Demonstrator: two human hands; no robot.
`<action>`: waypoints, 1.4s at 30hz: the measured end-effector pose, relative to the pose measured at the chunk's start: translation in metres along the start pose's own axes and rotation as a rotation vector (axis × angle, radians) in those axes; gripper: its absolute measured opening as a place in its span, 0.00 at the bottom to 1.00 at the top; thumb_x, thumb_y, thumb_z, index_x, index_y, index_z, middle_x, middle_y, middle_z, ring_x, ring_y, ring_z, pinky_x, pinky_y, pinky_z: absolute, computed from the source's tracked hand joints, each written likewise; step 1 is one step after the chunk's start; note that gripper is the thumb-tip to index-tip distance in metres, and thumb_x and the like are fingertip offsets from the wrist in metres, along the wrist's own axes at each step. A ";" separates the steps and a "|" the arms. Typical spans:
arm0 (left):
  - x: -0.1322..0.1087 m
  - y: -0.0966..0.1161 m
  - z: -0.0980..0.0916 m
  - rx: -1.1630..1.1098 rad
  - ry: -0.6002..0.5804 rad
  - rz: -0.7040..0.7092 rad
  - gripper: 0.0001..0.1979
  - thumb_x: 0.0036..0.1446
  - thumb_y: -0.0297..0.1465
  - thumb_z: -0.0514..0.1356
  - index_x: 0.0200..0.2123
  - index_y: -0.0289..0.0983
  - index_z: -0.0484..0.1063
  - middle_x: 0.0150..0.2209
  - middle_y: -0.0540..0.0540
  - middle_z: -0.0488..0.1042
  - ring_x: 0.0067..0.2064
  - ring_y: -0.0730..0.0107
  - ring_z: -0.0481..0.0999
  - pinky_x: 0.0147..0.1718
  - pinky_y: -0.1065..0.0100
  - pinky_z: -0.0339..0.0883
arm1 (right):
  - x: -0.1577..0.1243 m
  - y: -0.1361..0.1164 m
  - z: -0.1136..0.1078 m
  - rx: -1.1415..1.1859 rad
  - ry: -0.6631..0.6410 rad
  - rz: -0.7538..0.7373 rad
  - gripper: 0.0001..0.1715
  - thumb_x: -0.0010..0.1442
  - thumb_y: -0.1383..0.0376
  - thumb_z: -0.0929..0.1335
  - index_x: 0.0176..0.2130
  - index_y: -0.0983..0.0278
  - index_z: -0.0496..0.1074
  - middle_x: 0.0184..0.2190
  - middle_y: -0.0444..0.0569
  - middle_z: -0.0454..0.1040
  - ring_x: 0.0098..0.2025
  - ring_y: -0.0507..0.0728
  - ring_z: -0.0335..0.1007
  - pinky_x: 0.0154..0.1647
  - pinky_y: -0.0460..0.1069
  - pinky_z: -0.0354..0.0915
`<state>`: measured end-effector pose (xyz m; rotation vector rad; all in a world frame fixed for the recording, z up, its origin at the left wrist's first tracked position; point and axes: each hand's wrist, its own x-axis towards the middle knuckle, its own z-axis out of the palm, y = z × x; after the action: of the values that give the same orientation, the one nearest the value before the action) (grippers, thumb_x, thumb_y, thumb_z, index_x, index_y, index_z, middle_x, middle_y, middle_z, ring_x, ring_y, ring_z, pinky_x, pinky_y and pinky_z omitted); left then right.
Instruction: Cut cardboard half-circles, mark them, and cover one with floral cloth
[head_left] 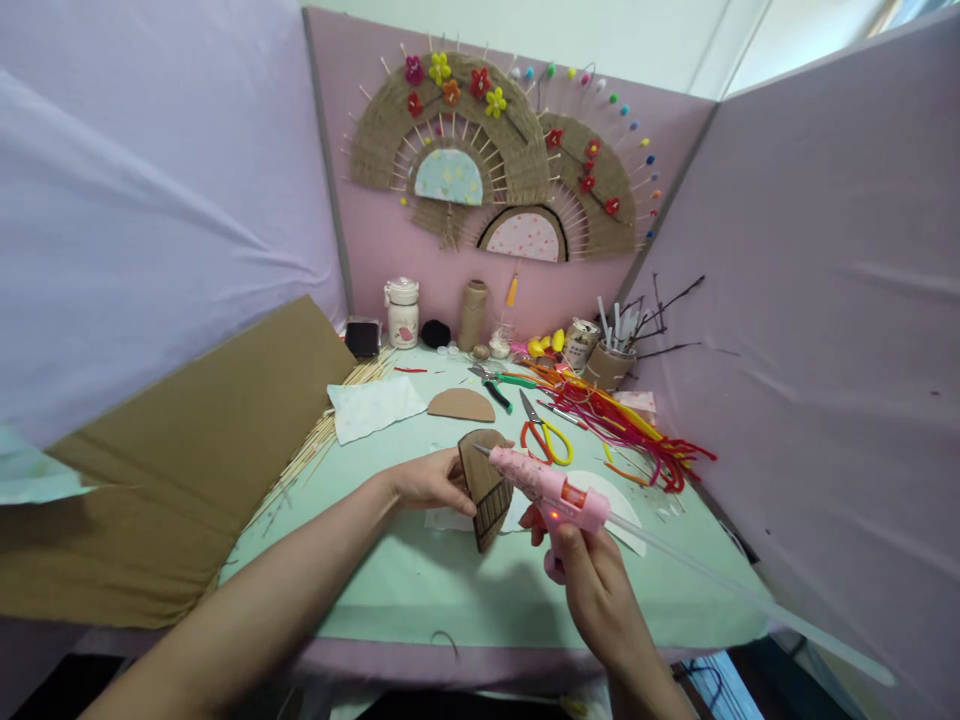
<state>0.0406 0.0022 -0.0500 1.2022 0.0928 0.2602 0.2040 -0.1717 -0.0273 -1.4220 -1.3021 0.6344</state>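
My left hand (435, 481) grips a brown half-round cardboard piece (480, 475) by its edge, tilted upright above the table. Dark parallel strips show on its lower part. My right hand (600, 590) is wrapped round the handle of a pink hot glue gun (534, 478), whose small light glows orange. Its nozzle points left, over the upper part of the cardboard; whether the tip touches cannot be made out. A long clear glue stick (750, 597) juts from the gun's back. White paper (616, 505) lies behind the gun, partly hidden.
Scissors (546, 437), pliers (496, 392), a cardboard half-circle (459, 405) and patterned cloth (375, 408) lie on the green table. Coloured pipe cleaners (637, 425) spread at right. Thin sticks (307, 450) and a large cardboard sheet (187, 460) are at left. Decorated fans (450, 120) hang behind.
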 end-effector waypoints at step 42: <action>0.001 -0.001 -0.002 0.083 -0.069 -0.065 0.33 0.42 0.31 0.73 0.53 0.36 0.69 0.46 0.41 0.76 0.49 0.58 0.74 0.52 0.57 0.62 | 0.008 0.011 -0.007 -0.062 0.132 0.142 0.35 0.60 0.37 0.56 0.25 0.63 0.65 0.20 0.46 0.65 0.19 0.51 0.56 0.18 0.47 0.54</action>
<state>0.0414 0.0038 -0.0521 1.2868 0.0832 0.1593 0.2160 -0.1647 -0.0332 -1.5900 -1.1333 0.5873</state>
